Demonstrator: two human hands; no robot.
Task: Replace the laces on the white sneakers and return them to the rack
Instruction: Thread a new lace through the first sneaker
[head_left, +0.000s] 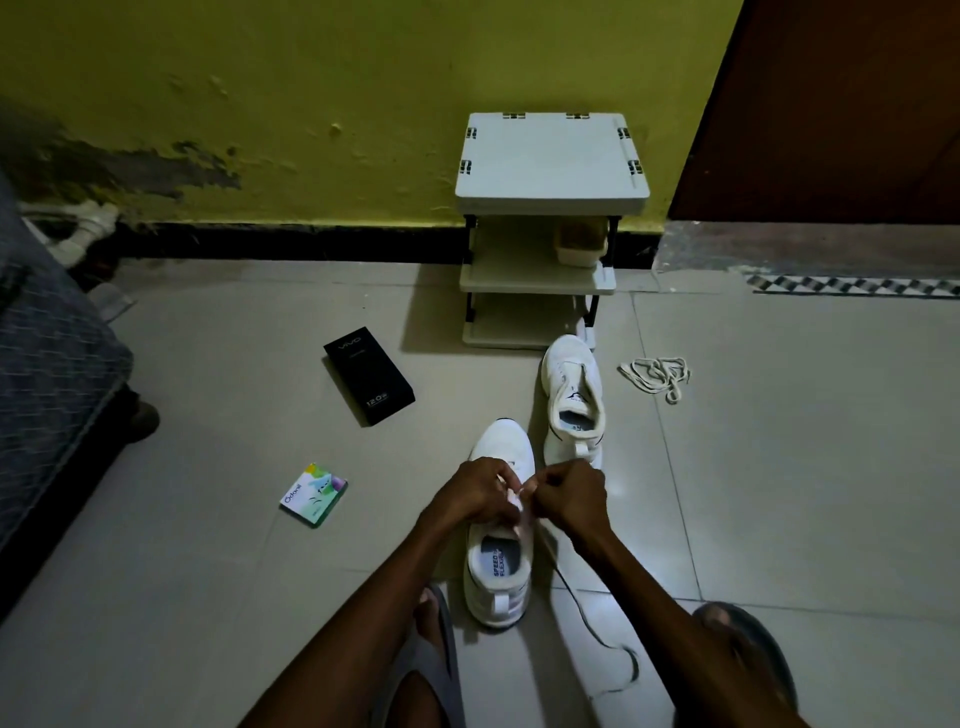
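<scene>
Two white sneakers stand on the tiled floor. The near sneaker (500, 566) is right in front of me, toe pointing away. My left hand (475, 493) and my right hand (569, 496) are both over its tongue, each pinching a white lace (519, 501) between fingers and thumb. The lace's loose end (613, 649) trails down the floor to the right of the shoe. The far sneaker (573, 402) has no lace and stands just beyond. A bundle of off-white laces (657, 376) lies to its right. The white shoe rack (550, 228) stands against the yellow wall.
A black phone box (369, 375) and a small green card packet (314, 494) lie on the floor to the left. A bed with a dark cover (47, 374) fills the left edge. My feet in grey sandals (434, 654) flank the near shoe. A brown door (831, 104) is at right.
</scene>
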